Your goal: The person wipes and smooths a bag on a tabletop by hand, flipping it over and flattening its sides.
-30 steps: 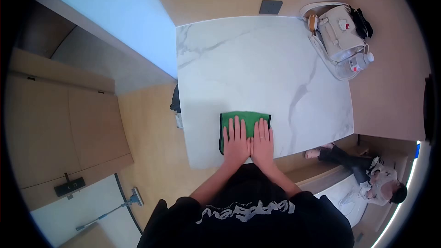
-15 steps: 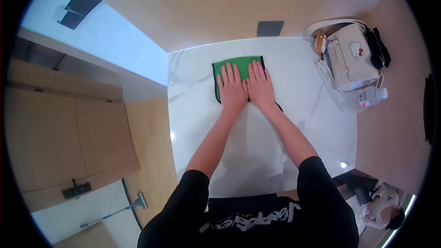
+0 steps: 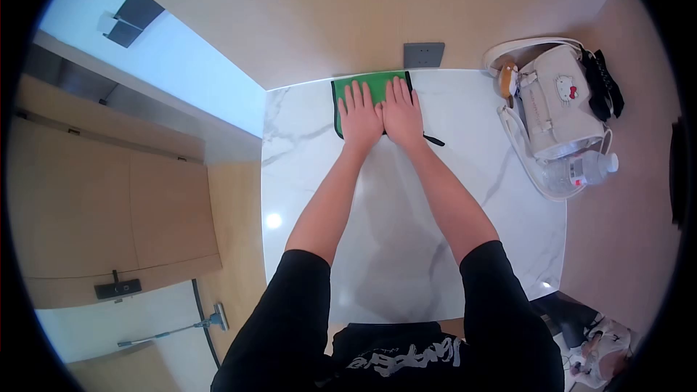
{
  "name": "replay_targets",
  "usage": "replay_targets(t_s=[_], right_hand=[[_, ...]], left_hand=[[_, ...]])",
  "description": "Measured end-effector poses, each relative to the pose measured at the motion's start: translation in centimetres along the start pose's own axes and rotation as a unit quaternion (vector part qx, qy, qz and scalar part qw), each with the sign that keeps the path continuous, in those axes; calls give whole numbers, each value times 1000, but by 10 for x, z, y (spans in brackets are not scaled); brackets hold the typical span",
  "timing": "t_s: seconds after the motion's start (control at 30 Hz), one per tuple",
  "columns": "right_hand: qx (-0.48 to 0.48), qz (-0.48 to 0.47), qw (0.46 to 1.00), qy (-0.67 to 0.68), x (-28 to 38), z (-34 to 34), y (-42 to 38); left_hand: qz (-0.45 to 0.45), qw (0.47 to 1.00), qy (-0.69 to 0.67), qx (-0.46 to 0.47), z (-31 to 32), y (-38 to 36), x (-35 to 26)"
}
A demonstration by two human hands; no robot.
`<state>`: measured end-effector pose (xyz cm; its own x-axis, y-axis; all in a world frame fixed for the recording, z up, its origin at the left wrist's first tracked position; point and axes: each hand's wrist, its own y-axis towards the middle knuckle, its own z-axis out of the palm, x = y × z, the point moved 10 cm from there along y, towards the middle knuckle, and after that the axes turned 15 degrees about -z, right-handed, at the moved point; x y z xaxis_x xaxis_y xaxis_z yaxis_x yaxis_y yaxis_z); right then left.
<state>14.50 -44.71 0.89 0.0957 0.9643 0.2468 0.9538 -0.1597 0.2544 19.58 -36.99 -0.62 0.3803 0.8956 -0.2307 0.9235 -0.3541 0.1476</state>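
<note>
The left hand (image 3: 361, 123) and right hand (image 3: 401, 118) lie outstretched, palms down, on a green, black-edged cloth (image 3: 377, 89). It lies on the white, grey-veined table (image 3: 465, 123).

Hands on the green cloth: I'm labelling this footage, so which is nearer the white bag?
The right hand, on the side of the green cloth towards the white bag; the left hand is on the other side.

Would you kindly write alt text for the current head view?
A person's left hand and right hand lie flat, side by side, on a green cloth at the far edge of a white marbled table. To the right are a cream bag and a clear bottle.
</note>
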Motion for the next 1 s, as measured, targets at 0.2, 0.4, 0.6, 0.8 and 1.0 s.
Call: replay_targets(t_s=[0.2, 0.4, 0.6, 0.8, 1.0], right_hand=[[-44, -4, 999, -10, 17, -15, -72], [-45, 10, 998, -40, 42, -32, -170], [-62, 15, 997, -42, 96, -61, -302], [-27, 44, 999, -15, 147, -85, -424], [-19, 44, 999, -9, 155, -95, -458]], left_hand=[[-4, 1000, -24, 9, -13, -80, -6], [17, 1000, -20, 15, -29, -178, -10], [42, 998, -34, 11, -61, -317, -1], [58, 996, -66, 17, -90, -445, 6], [58, 996, -58, 24, -99, -481, 2]])
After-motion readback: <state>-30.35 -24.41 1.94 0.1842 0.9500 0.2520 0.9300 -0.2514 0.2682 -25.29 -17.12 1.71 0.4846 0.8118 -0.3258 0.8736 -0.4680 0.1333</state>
